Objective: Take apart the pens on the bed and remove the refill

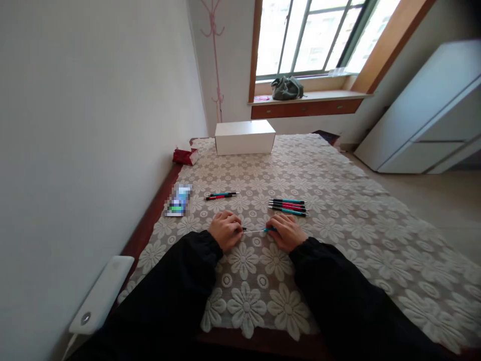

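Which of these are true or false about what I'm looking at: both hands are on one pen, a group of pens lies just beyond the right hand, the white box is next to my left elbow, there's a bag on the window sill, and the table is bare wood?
1. Both hands hold one pen. True: the left hand and right hand grip opposite ends of a teal pen.
2. A group of pens lies just beyond the right hand. True: the pen group lies there.
3. The white box is beside the left elbow. False: the white box stands at the table's far end.
4. A bag sits on the sill. True: green bag.
5. The table is bare wood. False: a lace tablecloth covers it.
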